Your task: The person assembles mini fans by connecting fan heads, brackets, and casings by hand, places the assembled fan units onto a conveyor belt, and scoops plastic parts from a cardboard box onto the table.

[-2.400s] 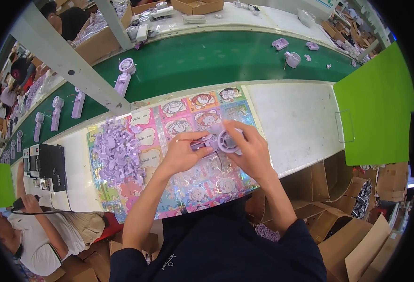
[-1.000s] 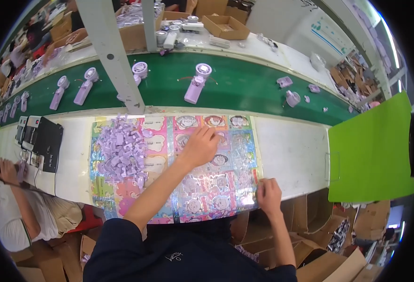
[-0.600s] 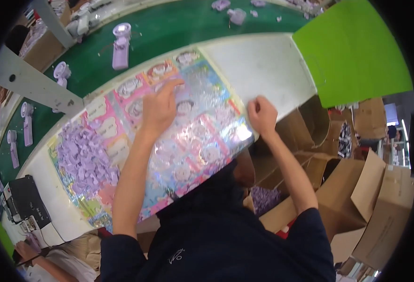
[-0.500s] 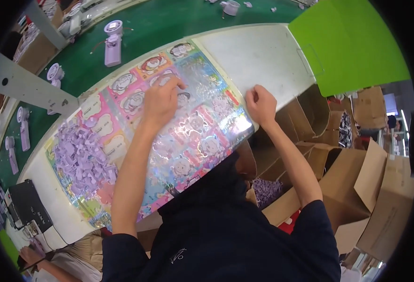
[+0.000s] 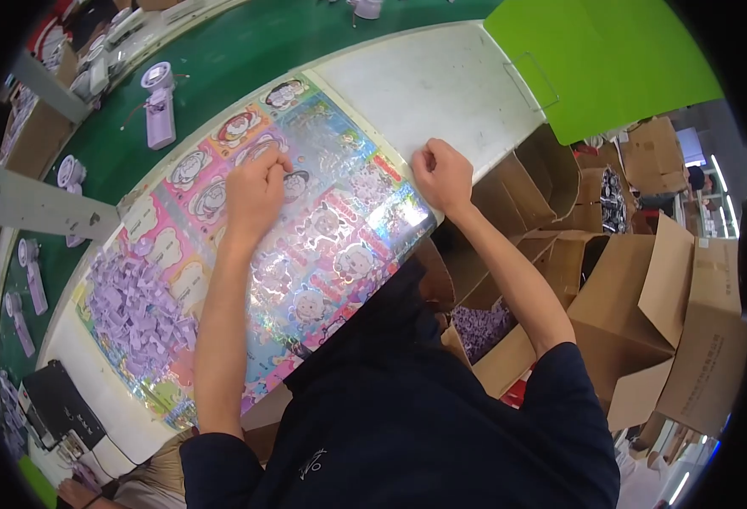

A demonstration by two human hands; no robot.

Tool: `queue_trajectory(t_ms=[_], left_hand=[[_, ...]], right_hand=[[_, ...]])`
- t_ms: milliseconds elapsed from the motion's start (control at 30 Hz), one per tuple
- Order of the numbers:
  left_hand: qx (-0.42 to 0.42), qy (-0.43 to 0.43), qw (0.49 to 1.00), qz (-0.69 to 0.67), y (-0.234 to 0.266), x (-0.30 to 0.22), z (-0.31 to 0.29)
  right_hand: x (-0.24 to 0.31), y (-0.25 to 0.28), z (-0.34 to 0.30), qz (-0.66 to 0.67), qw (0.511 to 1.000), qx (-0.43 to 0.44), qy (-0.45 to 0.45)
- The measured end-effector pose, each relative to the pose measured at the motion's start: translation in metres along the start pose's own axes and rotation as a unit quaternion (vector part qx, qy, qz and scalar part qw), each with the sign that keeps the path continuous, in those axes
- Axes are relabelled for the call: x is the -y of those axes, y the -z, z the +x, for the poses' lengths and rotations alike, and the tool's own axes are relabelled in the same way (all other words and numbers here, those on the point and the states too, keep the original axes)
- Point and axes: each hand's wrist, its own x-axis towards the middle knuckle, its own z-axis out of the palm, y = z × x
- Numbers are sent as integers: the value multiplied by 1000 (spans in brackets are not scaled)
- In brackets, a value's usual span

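The fan now lay released on the belt; left hand over the mat, right hand by its edge, fingers curled together, seemed empty.

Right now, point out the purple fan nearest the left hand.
The fan right of the pale post; the other fans lie farther left, behind or past it.

White tabletop, faintly marked toward its right end. Spread across the middle, a glossy sheet of brightly coloured cartoon panels, glinting near its right edge. Heaped on the sheet's left part, a mass of small lilac plastic parts, overlapping at all angles. Beyond, near the tabletop's left end, a black box-shaped device.
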Motion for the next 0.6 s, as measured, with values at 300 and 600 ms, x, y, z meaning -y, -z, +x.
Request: queue_trajectory(t_ms=[300, 600], left_hand=[[-4, -2, 1000, 6, 4, 0, -1], [96, -18, 995, 5, 29, -18, -22]], right_hand=[[-1, -1, 7, 13, 1000, 2, 0], [-5, 6, 4, 27, 996, 74, 32]])
